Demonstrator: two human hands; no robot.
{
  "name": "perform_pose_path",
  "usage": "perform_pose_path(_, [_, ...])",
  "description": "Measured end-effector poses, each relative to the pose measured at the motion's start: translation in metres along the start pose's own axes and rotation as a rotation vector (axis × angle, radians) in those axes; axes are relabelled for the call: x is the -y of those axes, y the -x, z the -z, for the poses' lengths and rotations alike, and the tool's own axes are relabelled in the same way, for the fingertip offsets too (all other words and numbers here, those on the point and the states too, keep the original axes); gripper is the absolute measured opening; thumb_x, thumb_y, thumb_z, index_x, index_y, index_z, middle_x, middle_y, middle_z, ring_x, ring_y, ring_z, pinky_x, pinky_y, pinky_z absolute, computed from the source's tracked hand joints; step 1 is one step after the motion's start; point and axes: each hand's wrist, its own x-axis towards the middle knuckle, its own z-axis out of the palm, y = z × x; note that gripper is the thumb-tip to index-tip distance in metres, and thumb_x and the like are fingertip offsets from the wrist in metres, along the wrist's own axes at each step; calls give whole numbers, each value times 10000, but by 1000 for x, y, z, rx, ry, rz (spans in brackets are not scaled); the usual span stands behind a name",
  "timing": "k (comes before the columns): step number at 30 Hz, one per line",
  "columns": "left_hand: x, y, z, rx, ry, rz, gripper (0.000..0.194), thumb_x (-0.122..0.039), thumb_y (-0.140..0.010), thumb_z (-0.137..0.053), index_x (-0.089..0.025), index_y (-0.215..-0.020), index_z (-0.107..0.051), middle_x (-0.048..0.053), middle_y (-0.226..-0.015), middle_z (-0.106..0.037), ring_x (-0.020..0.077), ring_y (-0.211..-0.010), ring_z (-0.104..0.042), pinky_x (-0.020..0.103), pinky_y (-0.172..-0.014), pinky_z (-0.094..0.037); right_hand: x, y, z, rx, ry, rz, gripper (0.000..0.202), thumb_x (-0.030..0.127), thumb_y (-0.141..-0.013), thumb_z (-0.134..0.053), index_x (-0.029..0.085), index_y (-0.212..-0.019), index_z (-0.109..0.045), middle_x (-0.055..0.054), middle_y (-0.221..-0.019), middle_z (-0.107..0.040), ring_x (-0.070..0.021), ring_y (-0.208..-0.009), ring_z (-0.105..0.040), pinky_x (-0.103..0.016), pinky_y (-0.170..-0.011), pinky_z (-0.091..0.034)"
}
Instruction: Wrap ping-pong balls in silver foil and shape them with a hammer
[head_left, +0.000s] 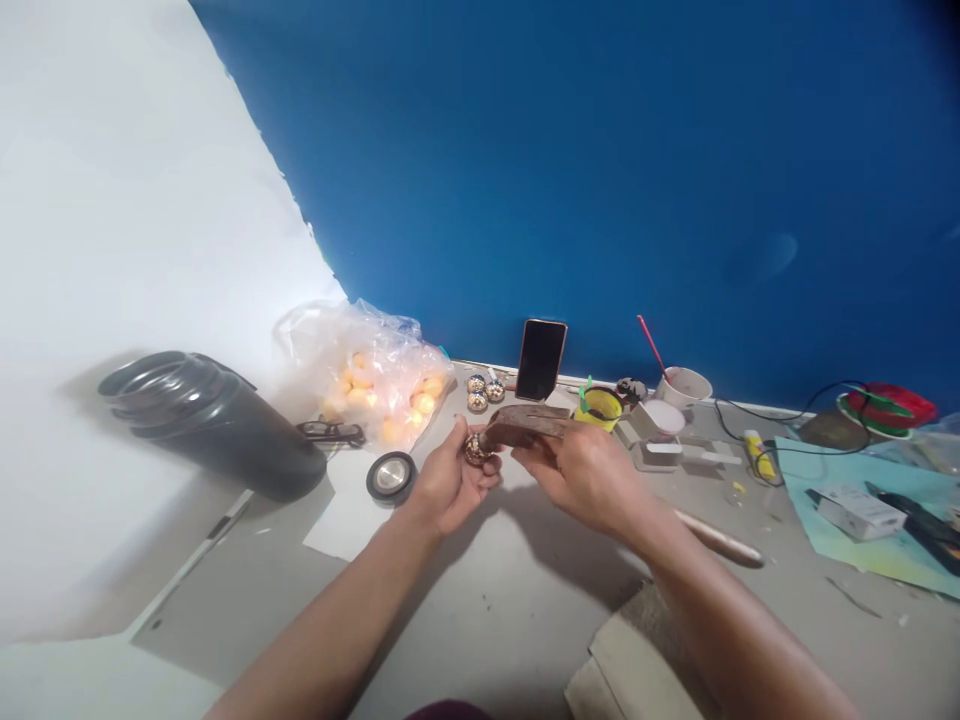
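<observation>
My left hand (454, 485) holds a small round ball (477, 448) with a shiny gold-and-dark pattern, pinched between thumb and fingers. In my right hand (589, 475) is a brown, worn hammer (525, 425), gripped close to its head. The head's near end touches or almost touches the ball; I cannot tell which. Beyond my right wrist a smooth handle (724, 540) sticks out, apparently the hammer's. Behind my hands, several similar patterned balls (478, 400) sit together on the table (480, 600).
A dark flask (217, 420) leans at left, near its round lid (391, 478) and a plastic bag (375, 350) of orange balls. A phone (541, 360) stands against the blue wall. Right of it are a yellow cup (598, 408), a white cup (686, 386) and a small box (861, 512).
</observation>
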Motion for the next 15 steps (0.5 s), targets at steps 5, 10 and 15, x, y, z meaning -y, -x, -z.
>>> perform_pose_path(5, [2, 0, 2, -22, -3, -23, 272, -433, -949, -668, -164, -908, -665, 69, -789, -680, 146, -643, -619, 244, -560, -479, 0, -1, -1, -118, -68, 25, 368, 300, -1021, -507, 281, -1342, -686, -66, -1272, -740, -263, -1126, -693, -337, -931, -526])
perform_pose_path(10, [4, -3, 5, -18, -46, -77, 148, -310, -909, -697, -168, -951, -698, 67, -860, -696, 160, -705, -634, 276, -623, -512, 2, -3, -1, 61, 44, -65, 290, 328, -988, -540, 220, -1114, -778, -104, -1063, -783, -290, -927, -728, -347, -788, -531])
perform_pose_path(15, [4, -4, 3, -29, -60, -120, 103, -166, -835, -710, -151, -933, -738, 66, -830, -711, 154, -722, -632, 280, -701, -547, 1, -2, -2, -94, 9, -12, 339, 320, -999, -534, 271, -1280, -717, -89, -1123, -767, -267, -969, -717, -321, -814, -529])
